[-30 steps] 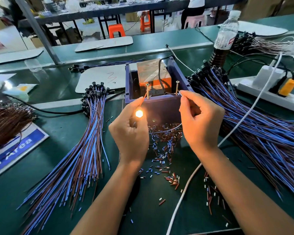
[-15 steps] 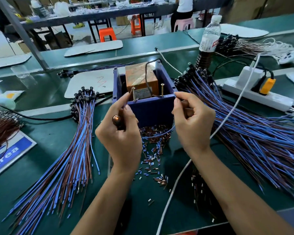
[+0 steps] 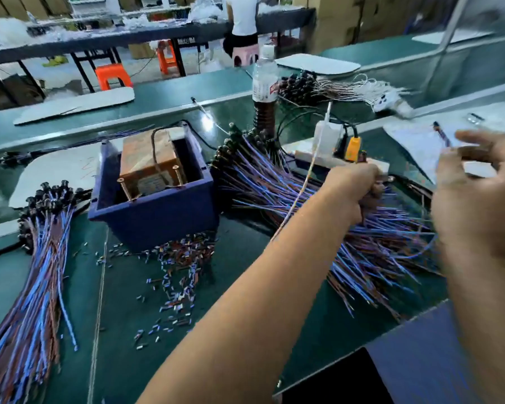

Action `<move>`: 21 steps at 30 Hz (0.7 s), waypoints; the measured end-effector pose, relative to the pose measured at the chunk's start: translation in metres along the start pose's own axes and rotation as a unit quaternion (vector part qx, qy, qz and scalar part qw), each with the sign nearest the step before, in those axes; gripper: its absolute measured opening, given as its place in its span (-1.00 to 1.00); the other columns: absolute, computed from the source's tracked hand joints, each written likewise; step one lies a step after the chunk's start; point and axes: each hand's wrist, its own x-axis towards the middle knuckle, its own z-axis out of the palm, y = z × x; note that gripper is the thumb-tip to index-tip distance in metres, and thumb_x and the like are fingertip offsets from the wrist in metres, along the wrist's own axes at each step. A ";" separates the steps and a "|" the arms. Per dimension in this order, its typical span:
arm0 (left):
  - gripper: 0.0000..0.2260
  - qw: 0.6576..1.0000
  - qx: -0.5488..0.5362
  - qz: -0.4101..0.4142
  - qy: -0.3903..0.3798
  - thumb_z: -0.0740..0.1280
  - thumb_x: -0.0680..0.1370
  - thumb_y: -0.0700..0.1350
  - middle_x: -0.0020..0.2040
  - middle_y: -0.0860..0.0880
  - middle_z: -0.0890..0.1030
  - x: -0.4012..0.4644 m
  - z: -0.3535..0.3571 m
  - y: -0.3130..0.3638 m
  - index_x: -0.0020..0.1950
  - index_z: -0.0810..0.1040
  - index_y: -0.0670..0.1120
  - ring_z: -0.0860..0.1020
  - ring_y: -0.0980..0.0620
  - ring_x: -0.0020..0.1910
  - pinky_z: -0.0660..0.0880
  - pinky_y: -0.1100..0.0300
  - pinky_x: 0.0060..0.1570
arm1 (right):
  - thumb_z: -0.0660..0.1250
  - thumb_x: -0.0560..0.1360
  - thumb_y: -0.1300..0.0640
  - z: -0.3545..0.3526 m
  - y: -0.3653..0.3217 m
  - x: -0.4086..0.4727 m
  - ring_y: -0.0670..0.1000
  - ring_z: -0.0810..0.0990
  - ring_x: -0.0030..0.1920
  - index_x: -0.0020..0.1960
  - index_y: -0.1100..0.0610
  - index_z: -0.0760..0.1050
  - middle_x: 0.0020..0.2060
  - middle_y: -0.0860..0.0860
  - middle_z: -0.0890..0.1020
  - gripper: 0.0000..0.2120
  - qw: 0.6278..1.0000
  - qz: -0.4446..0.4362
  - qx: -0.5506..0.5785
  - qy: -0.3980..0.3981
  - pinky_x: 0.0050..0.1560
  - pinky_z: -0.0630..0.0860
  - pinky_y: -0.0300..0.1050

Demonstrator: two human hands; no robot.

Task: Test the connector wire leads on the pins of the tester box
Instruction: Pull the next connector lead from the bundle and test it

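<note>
The blue tester box [image 3: 158, 217] stands left of centre, holding an orange block with two upright brass pins [image 3: 122, 188] at its near rim. My left hand [image 3: 352, 193] reaches across to the right and grips a dark connector end in the big pile of blue and brown connector wires [image 3: 274, 188]. Further right and blurred, my right hand [image 3: 478, 205] is raised over the same pile. Its curled fingers seem to pinch a thin wire lead [image 3: 441, 137] that sticks up past the fingertips. Neither hand touches the box.
A second bundle of connector wires [image 3: 41, 258] lies left of the box. Cut insulation bits [image 3: 175, 272] litter the green mat. A bottle [image 3: 264, 83], a power strip [image 3: 312, 156] with plugs and a white cable [image 3: 301, 191] lie behind the right pile.
Both hands have left the tester box pins and moved right to the large wire pile. The lamp that glowed at the left hand is gone from view. The camera swung right.
</note>
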 end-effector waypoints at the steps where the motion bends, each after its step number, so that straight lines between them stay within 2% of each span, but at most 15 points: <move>1: -0.69 1.000 -0.010 -0.015 -0.011 0.12 0.71 -0.32 -0.41 -0.05 0.27 0.011 0.005 -0.005 -0.23 0.35 -0.14 0.15 0.21 -0.71 0.03 0.38 -0.72 | 0.28 0.48 -0.10 -0.007 0.006 0.007 0.07 0.66 -0.04 0.16 -0.15 0.56 -0.05 -0.15 0.64 -0.74 0.998 -0.004 -0.057 -0.015 0.06 0.62 0.14; 4: -0.66 0.996 -0.081 -0.036 -0.018 0.03 0.74 -0.30 -0.61 0.02 0.27 0.031 0.012 -0.008 -0.23 0.36 -0.18 0.14 0.20 -0.74 0.06 0.37 -0.72 | 0.30 0.49 -0.17 -0.016 0.011 0.009 0.23 0.52 0.19 0.22 -0.01 0.60 0.23 0.15 0.52 -0.61 0.975 -0.078 -0.187 -0.085 0.17 0.54 0.20; 6: -0.68 0.988 -0.150 -0.021 -0.011 0.05 0.72 -0.32 -0.63 0.03 0.27 0.038 0.009 -0.001 -0.22 0.33 -0.16 0.19 0.20 -0.74 0.09 0.38 -0.73 | 0.26 0.55 -0.21 -0.010 0.008 0.005 0.30 0.46 0.26 0.24 0.00 0.63 0.26 0.17 0.51 -0.59 0.951 -0.128 -0.236 -0.152 0.16 0.44 0.24; 8: -0.69 0.977 -0.211 0.005 0.013 0.03 0.70 -0.31 -0.58 0.00 0.29 0.044 0.001 0.009 -0.22 0.33 -0.16 0.22 0.19 -0.74 0.11 0.40 -0.72 | 0.21 0.64 -0.18 0.006 0.000 -0.001 0.29 0.53 0.25 0.34 0.00 0.58 0.21 0.14 0.64 -0.59 0.929 -0.140 -0.220 -0.263 0.18 0.40 0.21; 10: -0.69 0.962 -0.270 0.025 0.038 0.01 0.69 -0.29 -0.56 -0.03 0.31 0.048 -0.010 0.019 -0.22 0.36 -0.17 0.22 0.17 -0.74 0.11 0.41 -0.70 | 0.23 0.69 -0.10 0.021 -0.005 -0.009 0.25 0.64 0.15 0.44 -0.03 0.48 0.09 0.11 0.73 -0.64 0.913 -0.121 -0.143 -0.362 0.16 0.50 0.16; 12: -0.66 0.942 -0.328 0.042 0.058 -0.01 0.71 -0.25 -0.54 -0.05 0.33 0.050 -0.022 0.031 -0.22 0.38 -0.17 0.23 0.16 -0.72 0.12 0.40 -0.69 | 0.26 0.68 -0.05 0.030 -0.008 -0.014 0.19 0.70 0.00 0.47 -0.04 0.43 -0.06 0.08 0.74 -0.63 0.906 -0.108 -0.099 -0.398 0.07 0.58 0.10; 14: -0.62 0.933 -0.341 0.079 0.081 -0.03 0.76 -0.17 -0.40 -0.07 0.35 0.047 -0.035 0.043 -0.19 0.40 -0.19 0.30 0.14 -0.61 0.17 0.41 -0.64 | 0.32 0.66 0.01 0.037 -0.007 -0.012 0.14 0.69 -0.13 0.40 0.01 0.48 -0.16 0.08 0.72 -0.67 0.908 -0.116 -0.087 -0.392 -0.03 0.59 0.04; 17: -0.61 0.951 -0.219 0.148 0.163 0.05 0.77 -0.14 -0.29 -0.09 0.46 0.040 -0.057 0.054 -0.17 0.51 -0.22 0.41 0.08 -0.40 0.40 0.33 -0.43 | 0.35 0.65 0.03 0.044 -0.006 -0.005 0.10 0.65 -0.19 0.14 0.07 0.65 -0.18 0.07 0.71 -0.84 0.911 -0.134 -0.093 -0.378 -0.18 0.50 -0.07; 19: -0.63 0.947 -0.052 0.194 0.251 0.14 0.75 -0.09 -0.24 -0.07 0.58 0.037 -0.075 0.059 -0.17 0.57 -0.16 0.54 0.02 -0.31 0.56 0.17 -0.20 | 0.34 0.66 -0.01 0.047 -0.009 -0.005 0.11 0.61 -0.24 0.00 0.09 0.67 -0.25 0.07 0.68 -0.79 0.908 -0.157 -0.106 -0.373 -0.25 0.45 -0.05; 20: -0.64 0.928 0.057 0.214 0.301 0.15 0.75 -0.04 -0.20 -0.05 0.61 0.035 -0.085 0.061 -0.14 0.59 -0.12 0.59 -0.01 -0.23 0.59 0.12 -0.08 | 0.33 0.67 -0.03 0.048 -0.010 -0.006 0.13 0.58 -0.25 -0.04 0.09 0.66 -0.28 0.07 0.65 -0.76 0.905 -0.171 -0.118 -0.372 -0.27 0.39 -0.04; 21: -0.65 0.891 0.173 0.228 0.351 0.15 0.74 0.03 -0.18 -0.03 0.62 0.032 -0.096 0.063 -0.07 0.60 -0.12 0.62 -0.03 -0.16 0.60 0.10 -0.02 | 0.31 0.68 -0.04 0.049 -0.012 -0.007 0.15 0.57 -0.24 -0.05 0.09 0.66 -0.28 0.08 0.63 -0.73 0.898 -0.188 -0.138 -0.373 -0.28 0.34 -0.04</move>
